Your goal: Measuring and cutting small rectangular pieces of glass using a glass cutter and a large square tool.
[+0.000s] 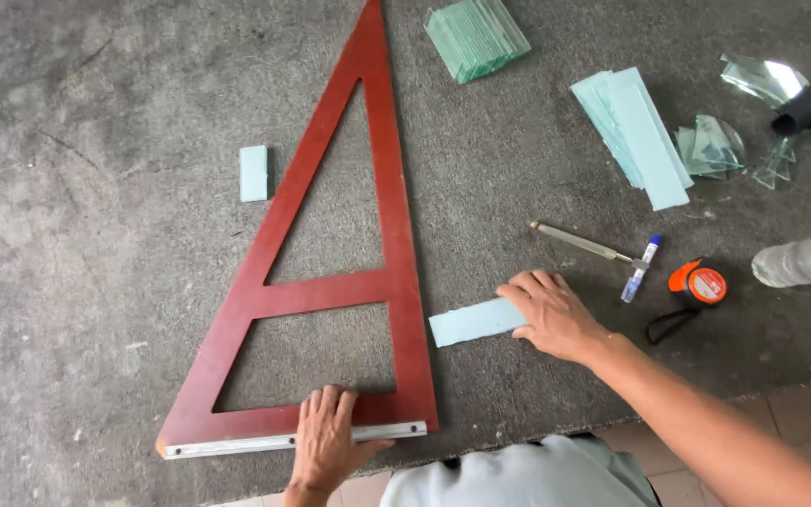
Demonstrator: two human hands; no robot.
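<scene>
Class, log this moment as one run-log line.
left hand: flat on red triangle square base | right hand: on glass strip beside square | cutter, marker, tape measure right

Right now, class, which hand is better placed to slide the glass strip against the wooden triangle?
The right hand: it already rests on the glass strip, beside the red triangle. The left hand presses the triangle's base.

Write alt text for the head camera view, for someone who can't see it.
A person's left hand presses on the base of a red triangular wooden square on a grey felt table, while the right hand rests on a pale glass strip. Glass pieces, a cutter and a tape measure lie beyond.
</scene>
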